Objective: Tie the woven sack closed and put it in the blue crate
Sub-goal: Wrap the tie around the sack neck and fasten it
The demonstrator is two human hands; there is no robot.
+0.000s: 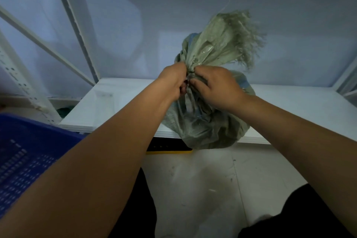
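A grey-green woven sack point(204, 127) sits on the front edge of a white platform point(119, 102), its bulging bottom hanging over the edge. Its frayed mouth point(228, 38) stands up, gathered into a tight neck. My left hand point(173, 81) grips the neck from the left. My right hand point(216, 87) pinches the neck from the right, fingers curled into the fabric. Both hands meet at the gathered neck; any knot or string is hidden between them. The blue crate point(25, 152) with a perforated wall stands at the lower left, beside my left forearm.
White metal rack posts point(77, 25) rise at the left and a white frame point(345, 81) at the right. A black-and-yellow object point(170, 149) lies under the platform's edge. Pale floor tiles point(202, 189) spread below, with my dark-clothed knees at the bottom.
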